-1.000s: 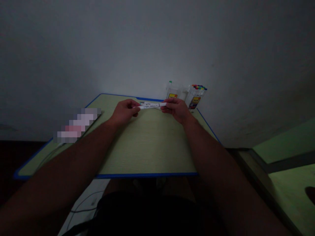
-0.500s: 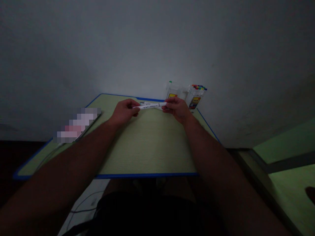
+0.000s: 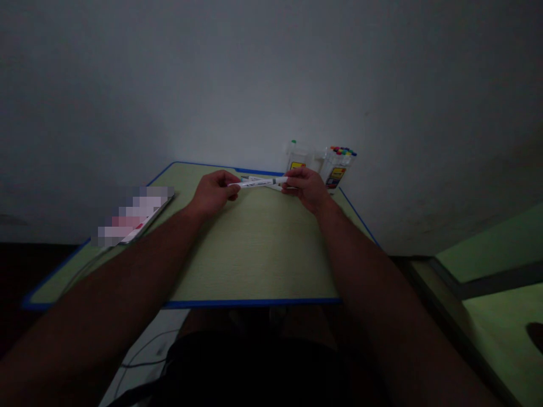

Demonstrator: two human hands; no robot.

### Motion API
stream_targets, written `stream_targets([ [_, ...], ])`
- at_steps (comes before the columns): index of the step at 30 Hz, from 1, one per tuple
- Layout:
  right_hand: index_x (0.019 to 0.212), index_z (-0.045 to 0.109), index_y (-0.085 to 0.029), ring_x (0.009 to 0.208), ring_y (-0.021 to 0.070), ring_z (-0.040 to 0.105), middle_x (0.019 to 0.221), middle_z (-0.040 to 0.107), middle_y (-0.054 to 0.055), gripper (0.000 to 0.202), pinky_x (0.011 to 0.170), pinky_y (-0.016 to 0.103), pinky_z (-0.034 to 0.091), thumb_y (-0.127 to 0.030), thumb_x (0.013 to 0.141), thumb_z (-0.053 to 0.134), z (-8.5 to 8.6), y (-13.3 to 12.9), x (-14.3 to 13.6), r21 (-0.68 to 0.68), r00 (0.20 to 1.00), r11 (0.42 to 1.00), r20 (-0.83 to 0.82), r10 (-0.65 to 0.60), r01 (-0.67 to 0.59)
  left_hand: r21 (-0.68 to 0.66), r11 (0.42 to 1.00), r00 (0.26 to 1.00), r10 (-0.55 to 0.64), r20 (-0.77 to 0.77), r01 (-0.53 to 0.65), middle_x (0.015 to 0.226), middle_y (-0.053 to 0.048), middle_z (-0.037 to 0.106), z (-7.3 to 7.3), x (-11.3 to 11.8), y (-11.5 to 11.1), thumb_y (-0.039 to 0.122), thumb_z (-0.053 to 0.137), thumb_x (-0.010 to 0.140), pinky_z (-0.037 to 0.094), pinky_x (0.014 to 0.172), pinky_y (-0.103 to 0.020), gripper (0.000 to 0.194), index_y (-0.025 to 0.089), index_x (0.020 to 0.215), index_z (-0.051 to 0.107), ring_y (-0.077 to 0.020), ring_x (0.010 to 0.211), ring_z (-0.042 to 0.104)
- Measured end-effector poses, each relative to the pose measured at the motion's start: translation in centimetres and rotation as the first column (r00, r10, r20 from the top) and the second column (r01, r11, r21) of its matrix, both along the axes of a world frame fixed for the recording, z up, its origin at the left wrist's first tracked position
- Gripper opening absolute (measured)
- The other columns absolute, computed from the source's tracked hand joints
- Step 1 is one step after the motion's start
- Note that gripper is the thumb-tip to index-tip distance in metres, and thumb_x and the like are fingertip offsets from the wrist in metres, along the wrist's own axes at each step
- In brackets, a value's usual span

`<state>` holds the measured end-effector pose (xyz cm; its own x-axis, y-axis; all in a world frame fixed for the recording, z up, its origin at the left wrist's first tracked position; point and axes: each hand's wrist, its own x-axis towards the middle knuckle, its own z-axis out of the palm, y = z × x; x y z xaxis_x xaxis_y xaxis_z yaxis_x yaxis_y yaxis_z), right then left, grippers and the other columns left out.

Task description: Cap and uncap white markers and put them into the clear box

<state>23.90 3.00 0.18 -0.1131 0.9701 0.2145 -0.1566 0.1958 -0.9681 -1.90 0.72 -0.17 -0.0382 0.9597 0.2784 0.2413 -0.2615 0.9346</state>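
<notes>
A white marker (image 3: 258, 183) is held level above the far part of the table, stretched between my two hands. My left hand (image 3: 214, 193) pinches its left end between thumb and fingers. The fingers of my right hand (image 3: 306, 186) are closed on the white cap (image 3: 281, 180) at the other end. A grey band shows between cap and barrel; whether they are fully apart I cannot tell. Behind it, another white marker (image 3: 271, 186) lies on the table, partly covered by the held one and my right fingers.
Near the wall stand a clear case (image 3: 299, 155) with a green-capped marker and a second clear case (image 3: 338, 167) full of coloured caps. A partly blurred flat device (image 3: 148, 212) with a cable lies on the left of the blue-edged table (image 3: 254, 254).
The grey band between the marker's barrel and cap has become wider. My left hand has shifted very slightly left and my right hand slightly right.
</notes>
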Motion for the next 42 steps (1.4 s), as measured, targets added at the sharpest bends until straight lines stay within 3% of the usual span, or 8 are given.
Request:
stream_targets([
  [7, 0.081, 0.063, -0.018, 0.07, 0.0143, 0.07, 0.072, 0.067, -0.002, 0.031, 0.074, 0.034, 0.062, -0.023, 0.062, 0.087, -0.05, -0.14, -0.14, -0.011, 1.0, 1.0, 0.006, 0.009, -0.009, 0.022, 1.0, 1.0, -0.015, -0.003, 0.015, 0.062, -0.001, 0.067, -0.23, -0.18, 0.13, 0.022, 0.077, 0.067, 0.051, 0.059, -0.028, 0.015, 0.016, 0.079, 0.07, -0.0138, 0.056, 0.062],
  [18, 0.085, 0.065, -0.018, 0.075, 0.0151, 0.073, 0.077, 0.068, -0.001, 0.031, 0.079, 0.033, 0.063, -0.02, 0.064, 0.088, -0.51, 0.17, -0.54, 0.01, 1.0, 1.0, -0.007, -0.021, 0.021, 0.051, 0.998, 0.989, 0.036, 0.143, -0.044, 0.07, 0.0, 0.068, 0.09, 0.28, 0.06, 0.019, 0.083, 0.059, 0.054, 0.068, -0.029, 0.032, 0.016, 0.089, 0.071, -0.0138, 0.065, 0.064],
  [30, 0.081, 0.064, -0.018, 0.071, 0.0153, 0.073, 0.072, 0.069, -0.001, 0.029, 0.076, 0.032, 0.064, -0.022, 0.066, 0.089, -0.24, 0.03, -0.58, -0.007, 0.999, 0.999, 0.005, -0.036, 0.036, 0.041, 0.999, 0.999, -0.027, -0.045, 0.029, 0.061, -0.002, 0.068, 0.21, -0.28, -0.24, 0.024, 0.08, 0.062, 0.047, 0.058, -0.028, 0.02, 0.016, 0.08, 0.077, -0.0136, 0.055, 0.059],
  [36, 0.079, 0.063, -0.017, 0.071, 0.0154, 0.074, 0.071, 0.07, 0.0, 0.027, 0.075, 0.031, 0.065, -0.018, 0.066, 0.088, -0.28, 0.0, -0.63, -0.013, 0.999, 0.999, 0.017, -0.038, 0.038, 0.028, 0.999, 1.0, -0.025, -0.013, 0.025, 0.058, -0.002, 0.066, 0.03, -0.14, 0.05, 0.021, 0.08, 0.06, 0.043, 0.054, -0.026, 0.012, 0.016, 0.068, 0.073, -0.0127, 0.052, 0.056],
  [42, 0.074, 0.064, -0.016, 0.067, 0.0156, 0.074, 0.068, 0.07, 0.0, 0.023, 0.071, 0.03, 0.065, -0.011, 0.067, 0.085, -0.46, 0.09, -0.79, -0.03, 0.999, 0.999, -0.007, -0.041, 0.041, 0.02, 1.0, 1.0, 0.014, -0.011, -0.014, 0.056, -0.001, 0.064, 0.27, 0.39, -0.24, 0.018, 0.079, 0.061, 0.041, 0.053, -0.026, 0.01, 0.016, 0.068, 0.072, -0.0122, 0.052, 0.054],
])
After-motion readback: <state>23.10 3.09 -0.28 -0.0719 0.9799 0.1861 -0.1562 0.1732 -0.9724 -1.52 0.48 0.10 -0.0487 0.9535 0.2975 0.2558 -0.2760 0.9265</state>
